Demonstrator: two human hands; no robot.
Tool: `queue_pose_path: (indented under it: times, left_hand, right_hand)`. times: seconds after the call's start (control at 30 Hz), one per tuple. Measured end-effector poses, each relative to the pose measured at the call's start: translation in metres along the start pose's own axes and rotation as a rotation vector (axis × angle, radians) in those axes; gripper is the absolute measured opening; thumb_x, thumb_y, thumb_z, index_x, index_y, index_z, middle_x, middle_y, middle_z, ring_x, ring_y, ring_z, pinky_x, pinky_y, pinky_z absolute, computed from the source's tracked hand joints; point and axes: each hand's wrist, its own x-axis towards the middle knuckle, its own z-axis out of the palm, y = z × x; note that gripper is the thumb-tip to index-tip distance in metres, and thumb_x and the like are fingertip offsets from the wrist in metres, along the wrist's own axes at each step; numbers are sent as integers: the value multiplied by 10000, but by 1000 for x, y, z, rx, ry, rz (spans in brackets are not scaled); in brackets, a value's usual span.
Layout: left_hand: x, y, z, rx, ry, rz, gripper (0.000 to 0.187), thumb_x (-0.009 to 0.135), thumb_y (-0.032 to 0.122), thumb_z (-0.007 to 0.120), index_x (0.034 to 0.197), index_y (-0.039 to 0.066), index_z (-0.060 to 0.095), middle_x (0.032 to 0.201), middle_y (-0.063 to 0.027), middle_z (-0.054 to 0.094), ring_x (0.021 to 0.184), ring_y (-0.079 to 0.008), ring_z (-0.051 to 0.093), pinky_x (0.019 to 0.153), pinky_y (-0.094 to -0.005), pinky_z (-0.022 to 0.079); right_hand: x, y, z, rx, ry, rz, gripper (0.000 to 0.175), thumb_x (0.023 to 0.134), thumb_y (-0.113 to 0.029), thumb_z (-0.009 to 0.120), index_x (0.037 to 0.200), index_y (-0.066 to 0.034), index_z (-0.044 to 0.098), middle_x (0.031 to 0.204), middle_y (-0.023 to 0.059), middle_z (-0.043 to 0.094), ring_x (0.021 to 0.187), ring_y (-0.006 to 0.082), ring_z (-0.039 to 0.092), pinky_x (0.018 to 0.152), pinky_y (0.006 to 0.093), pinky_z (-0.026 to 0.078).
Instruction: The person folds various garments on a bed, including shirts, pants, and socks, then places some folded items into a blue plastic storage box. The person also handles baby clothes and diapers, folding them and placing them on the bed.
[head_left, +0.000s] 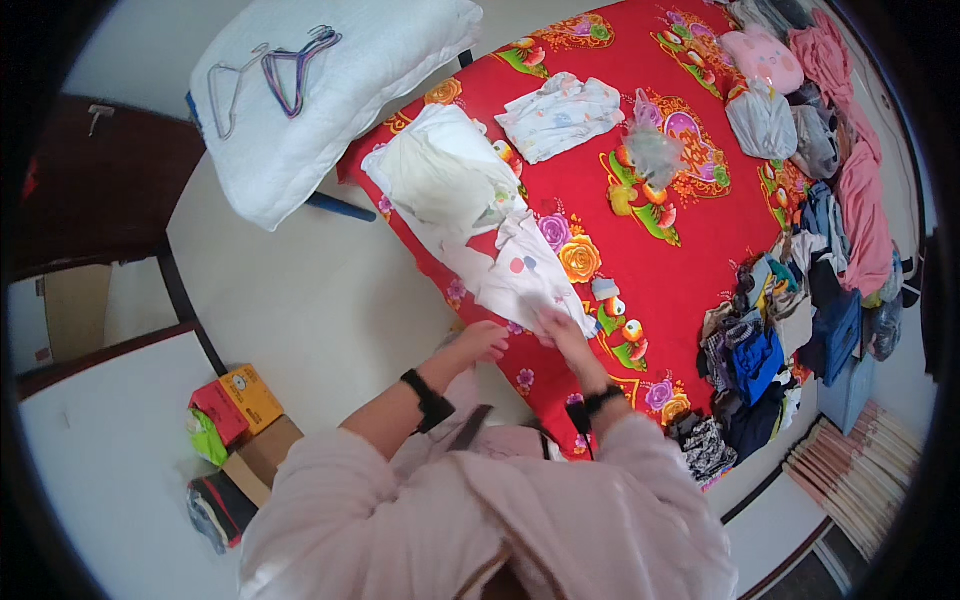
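Observation:
A small white child's garment (525, 262) with red and blue dots lies spread on the red floral bedspread (675, 285). My right hand (559, 328), slightly blurred, is at its near edge; whether the fingers grip the cloth cannot be seen. Just left of it, my left hand (484, 341) hovers by the bed's edge with loosely curled fingers and nothing visible in them. Beyond the garment sits a heap of white and cream clothes (450, 172). A patterned white garment (561, 116) lies folded to the right of that heap. Near my right hand is a small pale blue and white item (604, 289).
Several wire hangers (300, 71) rest on a white quilt (262, 165) at upper left. A clear plastic bag (654, 150) lies mid-bed. Piled clothes (757, 352), a pink plush pillow (761, 60) and stuffed bags (761, 120) line the right side. Cardboard boxes (262, 454) stand on the floor.

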Motion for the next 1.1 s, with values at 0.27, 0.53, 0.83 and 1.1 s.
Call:
queue_pose_path:
  times: [0.27, 0.53, 0.83, 1.1]
  left_hand:
    - [-58, 31, -155, -118, 182, 91, 410, 988, 407, 535, 1209, 66, 590, 1054, -87, 675, 946, -212, 657, 859, -340, 523]
    - [-49, 88, -198, -951, 124, 253, 611, 979, 543, 497, 1382, 85, 465, 1277, -134, 570, 1224, -338, 516, 1011, -507, 447]
    - [27, 89, -161, -404, -464, 56, 442, 977, 359, 536, 1310, 69, 530, 1162, -138, 642, 1049, -267, 647, 870, -418, 551]
    - [18, 50, -76, 8, -173, -178, 461, 946, 265, 641, 1322, 19, 538, 1232, -94, 635, 1100, -224, 627, 946, -373, 503]
  right_hand:
    - [248, -111, 153, -148, 589, -230, 338, 864, -260, 737, 1048, -4, 613, 797, 58, 585, 699, 199, 550, 654, 357, 482]
    - [92, -95, 235, -380, -49, -764, 284, 848, -130, 653, 1099, -22, 576, 1020, 170, 592, 949, 340, 574, 863, 411, 463]
    - [12, 13, 90, -360, 216, -370, 245, 839, -174, 674, 1050, -50, 662, 1027, 113, 677, 968, 243, 660, 854, 347, 520]
    - [97, 30, -115, 29, 1499, -166, 544, 757, -192, 795, 1214, 6, 576, 1117, 174, 664, 945, 318, 671, 805, 387, 544]
